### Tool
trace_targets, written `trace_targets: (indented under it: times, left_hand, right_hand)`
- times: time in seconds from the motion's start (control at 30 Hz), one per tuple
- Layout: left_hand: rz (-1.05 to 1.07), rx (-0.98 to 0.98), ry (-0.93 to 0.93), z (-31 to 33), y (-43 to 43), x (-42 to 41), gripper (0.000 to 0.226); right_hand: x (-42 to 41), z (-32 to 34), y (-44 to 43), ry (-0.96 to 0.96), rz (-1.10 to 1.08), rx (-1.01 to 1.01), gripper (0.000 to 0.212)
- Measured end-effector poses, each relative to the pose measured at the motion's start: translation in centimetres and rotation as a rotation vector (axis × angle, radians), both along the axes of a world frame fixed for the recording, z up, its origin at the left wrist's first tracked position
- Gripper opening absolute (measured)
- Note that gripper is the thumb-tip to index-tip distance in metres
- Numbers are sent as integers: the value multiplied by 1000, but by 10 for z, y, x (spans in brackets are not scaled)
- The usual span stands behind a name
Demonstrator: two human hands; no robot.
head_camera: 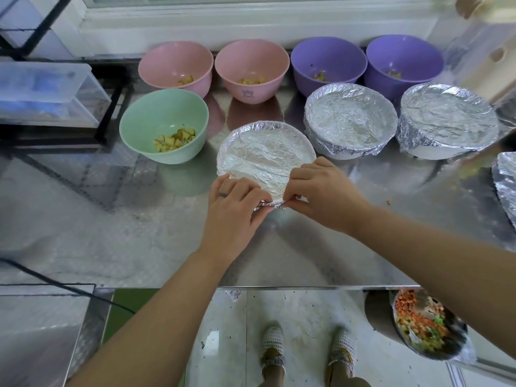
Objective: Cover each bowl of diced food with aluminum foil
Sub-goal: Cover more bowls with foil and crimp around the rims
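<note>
A: Where is the foil-topped bowl (262, 152)?
B: It sits on the counter (111, 219), in the middle, just beside the green bowl (164, 127) of yellow bits.
A: What is the person doing with it?
B: The left hand (234, 210) and the right hand (321, 191) both pinch the foil edge (275, 204) on the near side, fingers curled on it.

We logged three upright covered bowls in the near row: centre bowl (265, 152), its foil (272, 203) bunched at the near rim; right bowl (350, 118); far-right bowl (448, 118). Uncovered, holding diced yellow pieces: green bowl (163, 125), near left; far row, left pink bowl (176, 67), right pink bowl (251, 69), left purple bowl (328, 62), right purple bowl (403, 62).
</note>
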State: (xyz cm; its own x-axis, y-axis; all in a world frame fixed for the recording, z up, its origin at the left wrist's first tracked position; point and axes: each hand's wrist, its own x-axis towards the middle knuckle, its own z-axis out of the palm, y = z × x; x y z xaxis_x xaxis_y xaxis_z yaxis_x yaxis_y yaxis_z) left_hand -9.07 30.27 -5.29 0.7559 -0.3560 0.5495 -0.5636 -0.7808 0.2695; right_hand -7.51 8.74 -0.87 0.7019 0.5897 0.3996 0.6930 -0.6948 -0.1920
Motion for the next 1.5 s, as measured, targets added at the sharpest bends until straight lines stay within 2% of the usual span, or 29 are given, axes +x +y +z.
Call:
trace_targets:
  times: [0.13,0.23,0.4,0.47,0.63,0.87,1.03,1.33,1.5]
  left_hand:
    - [-9,3,2,2,3,-1,18]
    - [-9,6,-6,4,2,0,17]
    - [-21,0,-9,4,3,1,19]
    - [-32,0,-9,4,3,2,19]
    - [-36,-17,-20,6,-1,2,20]
    - [-3,-39,3,8,-11,0,18]
    - [41,-59,21,11,-33,-2,13]
    - [79,-99,88,19,-45,-3,19]
    - [150,-36,36,23,-43,-5,14]
  right_hand:
    - [-2,7,-11,143,-35,71,30]
    - [1,16,-24,252,-37,131,23]
    - [17,33,-29,368,17,-73,1]
    - [22,37,-24,383,37,-146,7]
    - [28,40,-18,336,98,-258,8]
    - [18,32,-17,164,110,-202,6]
    - [15,31,-12,150,126,-199,13]
    - [15,31,-15,156,117,-195,7]
    - [19,35,-15,174,117,-216,6]
